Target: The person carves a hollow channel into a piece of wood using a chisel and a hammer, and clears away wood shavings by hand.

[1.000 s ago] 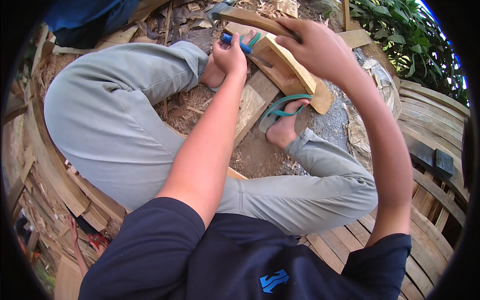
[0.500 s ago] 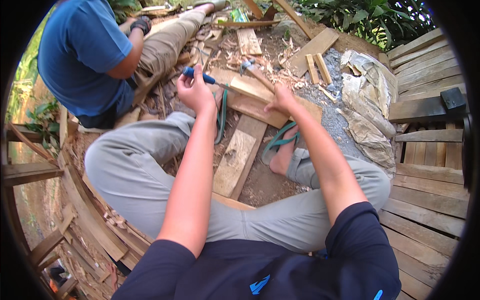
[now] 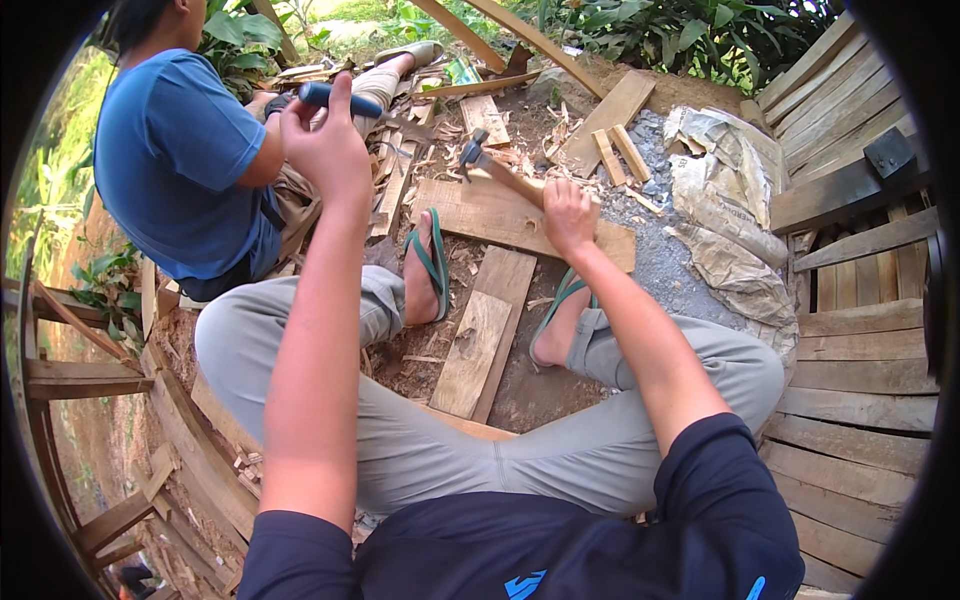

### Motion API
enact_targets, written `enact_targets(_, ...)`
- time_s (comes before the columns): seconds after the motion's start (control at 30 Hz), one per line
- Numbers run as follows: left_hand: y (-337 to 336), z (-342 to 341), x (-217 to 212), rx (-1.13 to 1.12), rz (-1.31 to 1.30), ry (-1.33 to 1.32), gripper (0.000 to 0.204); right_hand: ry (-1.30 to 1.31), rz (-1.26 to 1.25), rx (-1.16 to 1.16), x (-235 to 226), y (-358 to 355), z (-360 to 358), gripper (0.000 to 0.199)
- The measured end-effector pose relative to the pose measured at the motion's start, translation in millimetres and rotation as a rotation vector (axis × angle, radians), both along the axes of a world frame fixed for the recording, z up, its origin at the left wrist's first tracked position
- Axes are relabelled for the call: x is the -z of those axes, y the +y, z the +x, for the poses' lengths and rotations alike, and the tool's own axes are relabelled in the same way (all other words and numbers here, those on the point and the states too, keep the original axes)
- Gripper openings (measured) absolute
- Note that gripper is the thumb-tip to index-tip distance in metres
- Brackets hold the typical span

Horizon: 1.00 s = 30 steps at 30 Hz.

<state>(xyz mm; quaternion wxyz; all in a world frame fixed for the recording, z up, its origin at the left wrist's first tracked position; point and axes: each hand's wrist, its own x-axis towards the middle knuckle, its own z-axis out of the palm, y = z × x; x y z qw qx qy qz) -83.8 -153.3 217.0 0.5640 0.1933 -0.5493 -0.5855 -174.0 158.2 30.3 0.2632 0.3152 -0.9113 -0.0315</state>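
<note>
Left hand (image 3: 325, 150) pinching chisel (image 3: 366, 105), upper left, now farther from board (image 3: 480, 213) than half a second ago | right hand (image 3: 570, 215) wrapped round hammer (image 3: 512, 180), upper centre | chisel tip blurred; co-worker (image 3: 180, 160) cut off at top edge

Soft daylight overexposes the greenery (image 3: 50, 165) at left, and fisheye distortion bends the wooden slats (image 3: 850, 410)

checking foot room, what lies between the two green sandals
In the head view, a dark board and a paler board lie between the left sandal and right sandal, on brown dirt.
</note>
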Motion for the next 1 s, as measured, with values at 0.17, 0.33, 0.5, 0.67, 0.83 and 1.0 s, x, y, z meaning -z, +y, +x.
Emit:
enact_targets(0.17, 7, 3, -45, 0.060, 0.011, -0.047, 0.047, 0.154, 0.186, 0.027, 25, 37, -15, 0.014)
enact_targets(0.33, -10, 10, -55, 0.106, -0.051, -0.014, 0.049, -0.013, 0.104, 0.195, 53, 55, -9, 0.026)
enact_targets(0.5, -27, 21, -60, 0.045, -0.077, -0.028, 0.050, -0.001, 0.033, 0.127, 24, 56, -28, 0.023)
enact_targets(0.67, -20, 15, -72, 0.026, 0.014, 0.038, 0.052, 0.009, 0.170, 0.138, 33, 69, -15, 0.025)
enact_targets(0.83, -12, 16, -83, 0.032, -0.006, -0.007, 0.052, -0.315, 0.093, 0.253, 28, 60, -1, 0.042)
enact_targets(1.0, -9, 16, -89, 0.069, -0.002, 0.040, 0.051, -0.740, -0.234, 0.270, -7, 50, -11, 0.052)
